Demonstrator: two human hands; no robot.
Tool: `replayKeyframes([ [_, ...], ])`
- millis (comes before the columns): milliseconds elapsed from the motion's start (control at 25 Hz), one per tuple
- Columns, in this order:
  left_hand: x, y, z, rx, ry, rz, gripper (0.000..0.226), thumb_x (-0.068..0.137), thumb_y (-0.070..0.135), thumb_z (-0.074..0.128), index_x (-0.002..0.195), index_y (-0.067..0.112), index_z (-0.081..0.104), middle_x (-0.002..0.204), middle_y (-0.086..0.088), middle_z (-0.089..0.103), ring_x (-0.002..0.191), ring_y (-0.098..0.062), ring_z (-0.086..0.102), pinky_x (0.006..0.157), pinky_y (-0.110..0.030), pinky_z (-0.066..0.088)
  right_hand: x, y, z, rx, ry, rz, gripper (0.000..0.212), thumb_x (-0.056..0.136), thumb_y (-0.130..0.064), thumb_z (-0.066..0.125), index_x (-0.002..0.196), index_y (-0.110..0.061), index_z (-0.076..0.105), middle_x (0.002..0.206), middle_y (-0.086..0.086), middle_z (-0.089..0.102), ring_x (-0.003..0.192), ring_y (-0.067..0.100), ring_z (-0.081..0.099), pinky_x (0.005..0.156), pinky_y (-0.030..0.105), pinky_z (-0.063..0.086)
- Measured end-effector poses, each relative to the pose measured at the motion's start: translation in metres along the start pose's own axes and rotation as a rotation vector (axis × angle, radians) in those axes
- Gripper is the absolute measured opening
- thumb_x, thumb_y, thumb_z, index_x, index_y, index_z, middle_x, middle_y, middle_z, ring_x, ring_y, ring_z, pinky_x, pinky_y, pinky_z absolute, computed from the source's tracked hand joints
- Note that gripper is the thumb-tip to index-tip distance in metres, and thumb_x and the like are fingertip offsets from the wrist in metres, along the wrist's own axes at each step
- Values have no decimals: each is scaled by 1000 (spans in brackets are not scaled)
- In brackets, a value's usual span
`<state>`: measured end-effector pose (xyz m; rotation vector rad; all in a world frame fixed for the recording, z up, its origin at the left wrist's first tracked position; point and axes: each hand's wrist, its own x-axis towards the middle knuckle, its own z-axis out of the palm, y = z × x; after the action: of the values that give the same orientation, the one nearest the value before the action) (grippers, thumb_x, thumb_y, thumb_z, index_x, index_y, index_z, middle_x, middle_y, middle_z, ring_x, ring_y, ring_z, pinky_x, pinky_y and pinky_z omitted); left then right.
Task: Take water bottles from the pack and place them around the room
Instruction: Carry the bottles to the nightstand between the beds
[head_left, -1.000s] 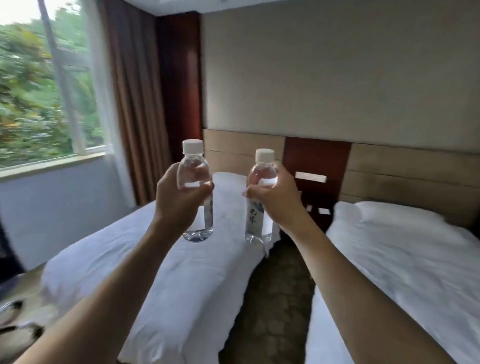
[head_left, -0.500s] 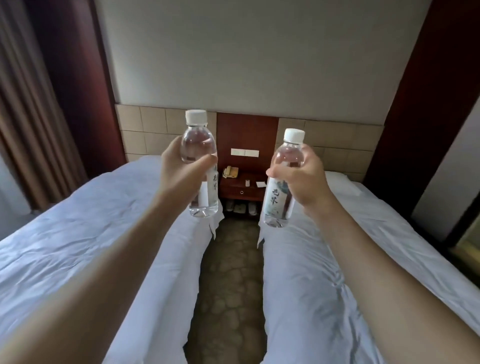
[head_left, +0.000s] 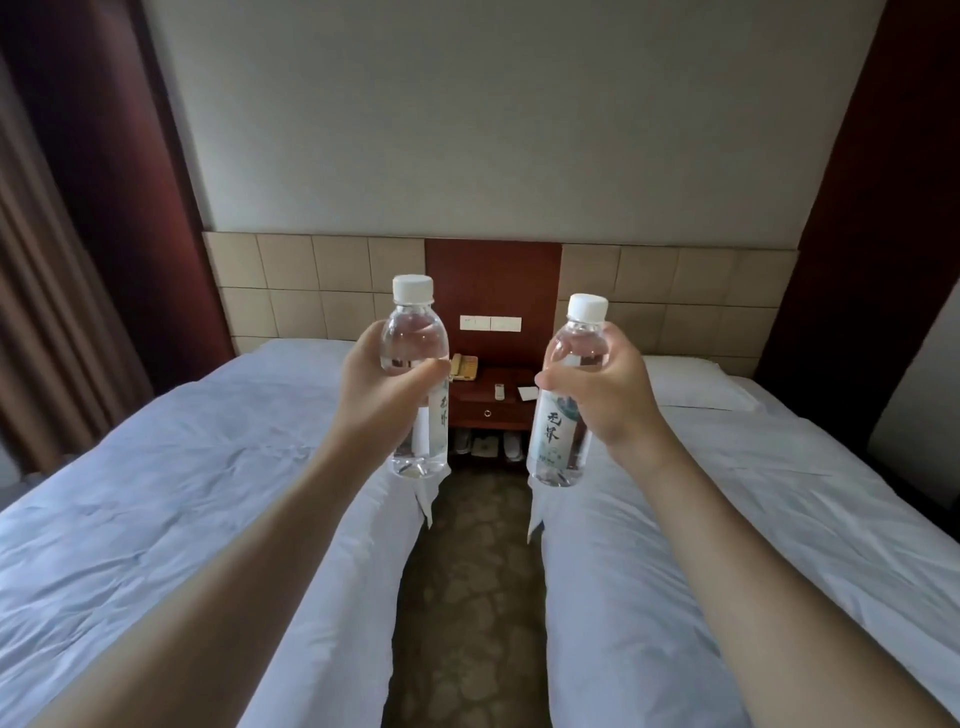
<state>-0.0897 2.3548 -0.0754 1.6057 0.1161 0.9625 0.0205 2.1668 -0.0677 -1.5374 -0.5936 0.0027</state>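
I hold two clear water bottles with white caps upright at arm's length, over the aisle between two beds. My left hand grips the left bottle around its middle. My right hand grips the right bottle, whose label with dark characters faces me. Both bottles hang in the air in front of a dark wooden nightstand. The bottle pack is not in view.
Two white-sheeted beds, left bed and right bed, flank a narrow patterned carpet aisle. On the nightstand lie a telephone, a small remote and a card. Slippers sit beneath it. Brown curtains hang left.
The view has swung right from the window side and now faces the nightstand squarely. Both hands still hold their bottles, which now appear lower in the frame.
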Motion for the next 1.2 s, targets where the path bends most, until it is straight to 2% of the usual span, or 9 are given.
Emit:
replayKeyframes([
  [80,50,-24,18,11,10,-23,30,66,20,71,95,30,69,88,3,71,83,-23,74,64,-27,58,56,15,2,22,-11,4,41,68,-8,80,100,-24,59,99,0,66,89,18,69,70,32,55],
  [200,112,-59,39,27,-1,-8,36,62,28,70,97,30,69,86,9,71,84,-18,73,66,-27,58,129,36,12,39,-36,-1,40,69,-6,80,97,-25,59,96,0,66,83,14,71,68,29,54],
  [360,191,-114,51,4,-13,-46,39,62,28,72,101,27,68,86,12,71,86,-22,74,65,-25,56,216,68,38,-1,-56,3,39,70,-7,80,94,-27,58,92,-4,66,80,7,70,65,25,52],
  [560,303,-191,44,-13,-42,-18,39,60,30,72,100,29,67,84,15,72,79,-9,72,60,-18,54,328,120,87,-27,-47,14,39,70,-6,81,95,-25,58,94,-3,66,80,8,70,60,20,51],
  [680,383,-228,41,-34,-81,-11,35,65,23,71,99,28,66,82,16,72,75,-6,72,60,-17,53,401,142,123,-28,-8,28,39,70,-5,81,95,-22,58,96,2,67,84,14,71,63,24,51],
  [800,458,-252,43,-37,-112,-11,35,66,22,71,100,29,68,85,11,72,79,-7,72,62,-21,54,465,150,146,-42,25,18,36,68,-7,80,93,-22,58,86,-5,67,77,9,70,63,25,52],
  [920,520,-277,48,-44,-126,-22,32,64,24,72,94,34,69,92,3,72,83,-13,73,67,-28,58,523,160,158,-80,77,6,36,68,-7,79,95,-19,59,86,-7,68,81,15,70,71,35,55],
  [1000,553,-298,54,-41,-154,-14,36,63,25,72,98,31,68,92,5,72,81,-9,72,64,-23,56,560,171,164,-80,90,-4,35,68,-7,79,93,-23,59,89,-3,67,80,13,70,70,34,53],
  [1200,638,-371,77,-39,-202,-22,34,63,25,72,95,36,67,83,15,71,76,-2,71,60,-16,54,660,225,181,-102,74,-4,40,63,-14,79,88,-36,57,90,-13,66,81,6,69,71,36,54],
])
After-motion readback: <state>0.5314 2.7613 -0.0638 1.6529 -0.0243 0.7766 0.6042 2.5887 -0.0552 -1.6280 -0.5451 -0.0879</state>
